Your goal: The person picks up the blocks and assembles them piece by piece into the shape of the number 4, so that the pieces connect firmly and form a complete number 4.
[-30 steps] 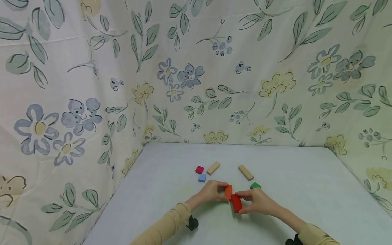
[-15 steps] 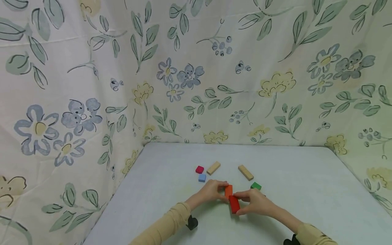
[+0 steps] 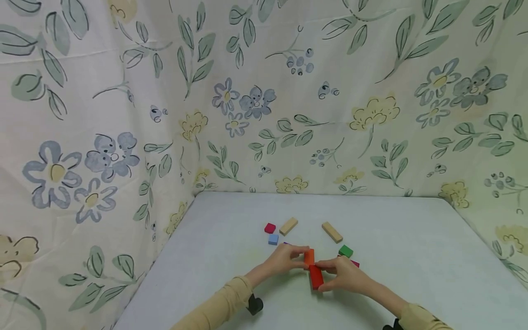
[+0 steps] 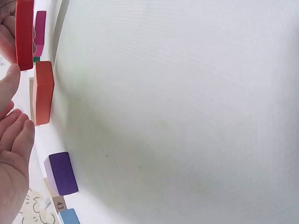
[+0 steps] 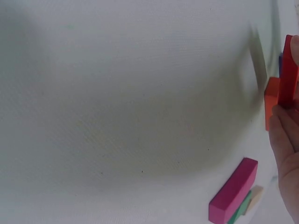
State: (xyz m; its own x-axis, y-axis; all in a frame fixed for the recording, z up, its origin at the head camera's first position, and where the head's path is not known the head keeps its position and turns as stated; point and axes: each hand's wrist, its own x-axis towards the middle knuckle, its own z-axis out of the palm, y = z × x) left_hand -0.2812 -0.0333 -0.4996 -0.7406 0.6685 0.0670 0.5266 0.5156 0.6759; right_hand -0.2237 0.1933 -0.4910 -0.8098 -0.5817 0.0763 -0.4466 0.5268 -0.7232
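My left hand (image 3: pixel 281 259) has its thumb and index finger at the two ends of an orange block (image 3: pixel 309 257); in the left wrist view that block stands low beside the fingertips. My right hand (image 3: pixel 346 275) pinches a red block (image 3: pixel 316 277) end to end between thumb and fingers. The red block is just on the near side of the orange one, slightly tilted in the head view. In the right wrist view the red block (image 4: pixel 24 35) overlaps part of the orange block (image 5: pixel 272 95), and a shadow falls on the table close by.
A crimson block (image 3: pixel 270 228), a blue block (image 3: pixel 273 239) and two plain wooden blocks (image 3: pixel 288 226) lie farther back on the white table (image 3: pixel 231 215). Right of centre are a green block (image 3: pixel 345 250) and a magenta block (image 5: pixel 233 191). A purple block (image 4: pixel 64 173) is near my left hand.
My right hand has moved left with the red block, bringing it up to the near end of the orange block. More of the green and magenta blocks shows. My left hand has hardly moved.
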